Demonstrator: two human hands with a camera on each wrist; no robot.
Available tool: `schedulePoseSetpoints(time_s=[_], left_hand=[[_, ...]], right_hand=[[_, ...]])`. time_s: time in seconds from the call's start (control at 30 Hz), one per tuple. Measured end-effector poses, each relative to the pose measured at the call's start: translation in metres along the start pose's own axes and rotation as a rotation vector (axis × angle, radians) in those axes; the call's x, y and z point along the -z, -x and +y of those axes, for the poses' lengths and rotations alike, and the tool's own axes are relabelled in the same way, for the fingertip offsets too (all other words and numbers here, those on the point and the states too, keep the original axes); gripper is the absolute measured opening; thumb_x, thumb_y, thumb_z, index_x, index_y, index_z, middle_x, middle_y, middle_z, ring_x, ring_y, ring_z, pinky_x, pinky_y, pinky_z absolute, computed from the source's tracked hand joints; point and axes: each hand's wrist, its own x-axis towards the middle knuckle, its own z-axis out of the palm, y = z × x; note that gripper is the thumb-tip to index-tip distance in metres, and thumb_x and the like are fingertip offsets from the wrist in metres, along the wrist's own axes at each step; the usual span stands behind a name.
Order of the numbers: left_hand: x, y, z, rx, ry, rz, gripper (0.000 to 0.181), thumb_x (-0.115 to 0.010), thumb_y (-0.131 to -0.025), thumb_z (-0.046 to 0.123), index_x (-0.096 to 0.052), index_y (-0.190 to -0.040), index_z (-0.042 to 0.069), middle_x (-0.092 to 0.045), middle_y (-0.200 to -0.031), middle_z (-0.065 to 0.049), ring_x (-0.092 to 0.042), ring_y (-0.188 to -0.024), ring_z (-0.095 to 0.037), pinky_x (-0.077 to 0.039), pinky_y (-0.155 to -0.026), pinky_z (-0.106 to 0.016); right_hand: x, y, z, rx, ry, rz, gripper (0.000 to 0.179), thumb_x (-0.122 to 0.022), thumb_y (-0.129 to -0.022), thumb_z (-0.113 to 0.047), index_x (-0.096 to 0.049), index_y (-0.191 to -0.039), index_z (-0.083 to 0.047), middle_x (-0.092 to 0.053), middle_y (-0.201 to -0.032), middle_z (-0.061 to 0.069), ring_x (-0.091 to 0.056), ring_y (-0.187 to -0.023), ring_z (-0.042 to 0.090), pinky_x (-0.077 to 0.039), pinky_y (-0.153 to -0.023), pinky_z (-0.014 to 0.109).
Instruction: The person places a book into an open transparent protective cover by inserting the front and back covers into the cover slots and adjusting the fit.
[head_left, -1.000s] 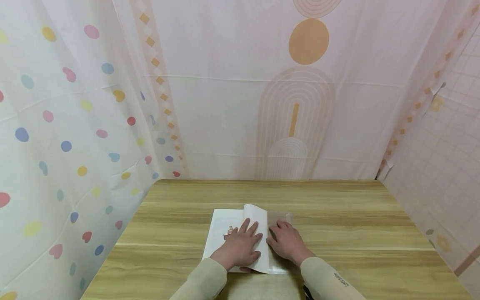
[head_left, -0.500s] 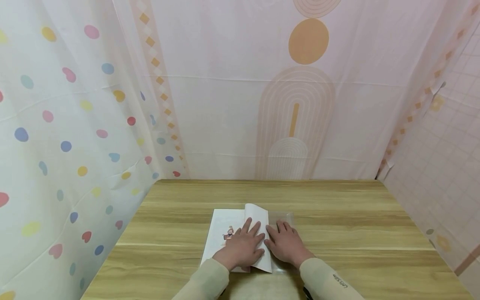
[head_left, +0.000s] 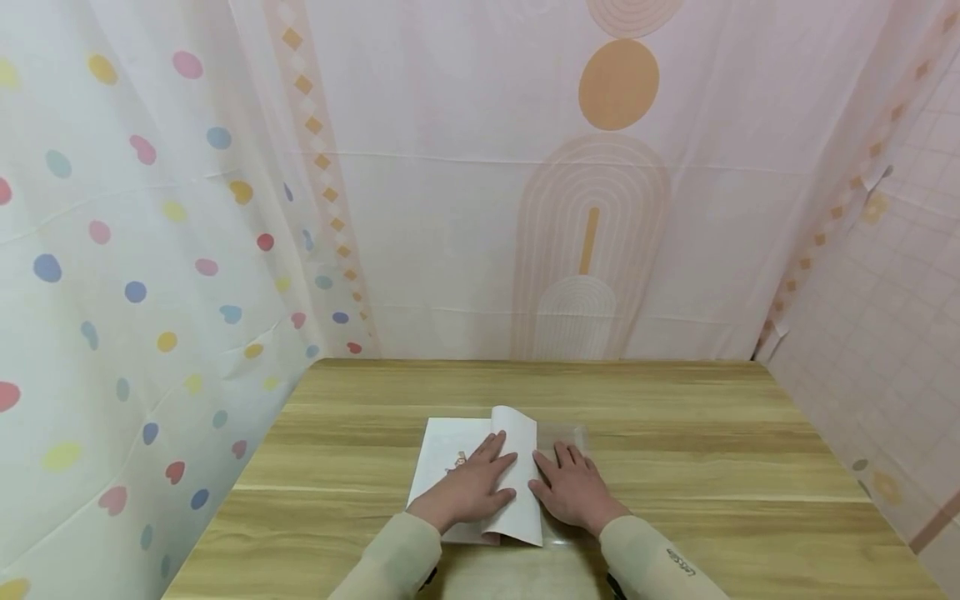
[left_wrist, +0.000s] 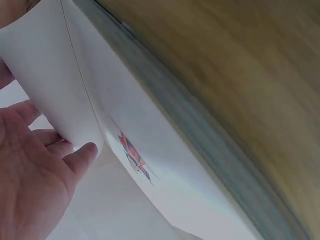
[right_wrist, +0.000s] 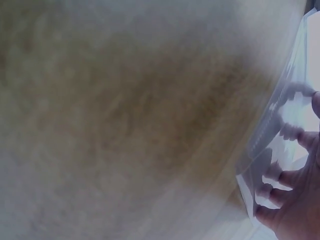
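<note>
A book [head_left: 442,442] with white pages lies on the table, a small coloured printed figure [left_wrist: 134,157] on its left page. One white leaf [head_left: 527,517] curls up beside it, its right edge over a clear plastic cover [head_left: 561,433]. My left hand [head_left: 467,490] rests across the page and this leaf, fingers spread. In the left wrist view its fingertips touch the leaf, and the book's thick page block shows. My right hand [head_left: 573,493] lies on the plastic cover, fingers extended, thumb and forefinger at the leaf's right edge. The right wrist view shows the fingers against the shiny plastic.
The wooden table [head_left: 675,433] extends around the book on both sides and behind it. A patterned curtain [head_left: 450,233] hangs along the table's back edge, with a dotted curtain [head_left: 150,375] on the left.
My right hand's fingers have straightened and its thumb has shifted slightly left onto the leaf's edge. My left hand has slid a little left, and the leaf's lower part shows more.
</note>
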Motion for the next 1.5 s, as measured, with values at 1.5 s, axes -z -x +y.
schedulePoseSetpoints(time_s=[1.5], left_hand=[[0.007, 0.004, -0.001, -0.005, 0.115, -0.012, 0.053, -0.052, -0.101, 0.019, -0.041, -0.149, -0.001, -0.027, -0.160, -0.016, -0.031, -0.145, -0.030, -0.033, -0.113, -0.048]], right_hand=[[0.002, 0.001, -0.004, 0.076, -0.177, 0.016, 0.054, -0.045, -0.105, -0.032, -0.041, -0.150, -0.003, -0.038, -0.153, 0.021, -0.034, -0.141, 0.038, -0.027, -0.111, 0.062]])
